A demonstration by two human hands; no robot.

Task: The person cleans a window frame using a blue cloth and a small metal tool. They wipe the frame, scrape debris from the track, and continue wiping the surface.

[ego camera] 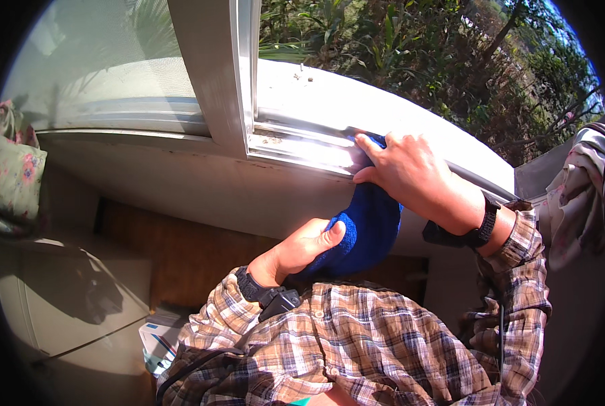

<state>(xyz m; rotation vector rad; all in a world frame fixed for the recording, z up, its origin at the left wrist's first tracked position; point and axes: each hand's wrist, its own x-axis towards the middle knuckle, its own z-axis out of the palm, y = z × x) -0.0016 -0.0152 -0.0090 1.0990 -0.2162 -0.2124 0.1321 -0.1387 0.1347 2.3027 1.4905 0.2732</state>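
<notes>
A blue terry cloth [376, 223] hangs from the sill down in front of my plaid shirt. My right hand [409, 165] presses one end of it onto the metal window track [302, 152], fingers over the rails and thumb at the inner edge. Lower and to the left, my left hand [307, 246] grips the hanging part, its thumb on top of the cloth. The fingers under the cloth are hidden. Bits of dirt lie in the track near the window frame's upright.
A sliding window sash [211, 76] stands at the left. Floral curtains [15, 172] are bunched at the left, and another curtain [579, 188] at the right. A box [160, 337] is at lower left. Plants grow outside.
</notes>
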